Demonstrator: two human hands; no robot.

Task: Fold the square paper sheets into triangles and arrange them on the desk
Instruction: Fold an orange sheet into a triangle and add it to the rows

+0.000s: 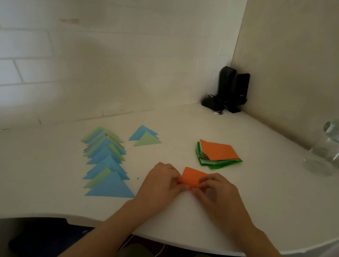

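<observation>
We have the orange sheet (193, 177) on the desk (173, 216) close to its front edge, between our two hands. Its near part is hidden under our fingers, so we cannot tell how far the fold has gone. The left hand (162, 181) pinches its left side and the right hand (216, 190) pinches its right side, fingers curled onto the paper at the near edge.

We judge the sheet to be very light, thin and limp: it will bend at a touch, slide easily on the smooth desk, and keep any crease we press into it, right or wrong. So it is best held at the corners with fingertips, one corner brought onto the opposite one, one hand pinning them while the other runs along the fold. Pressing before the corners meet would leave a crooked triangle.

Behind the hands, well apart, lies the stack (218, 156) of unfolded sheets, orange on top, green below. To the left a long overlapping row (106, 161) of blue and green triangles runs toward us, and beyond it two more triangles (144, 136) overlap. A glass jar (333, 149) stands at the far right, and black speakers (230, 89) sit in the corner.
</observation>
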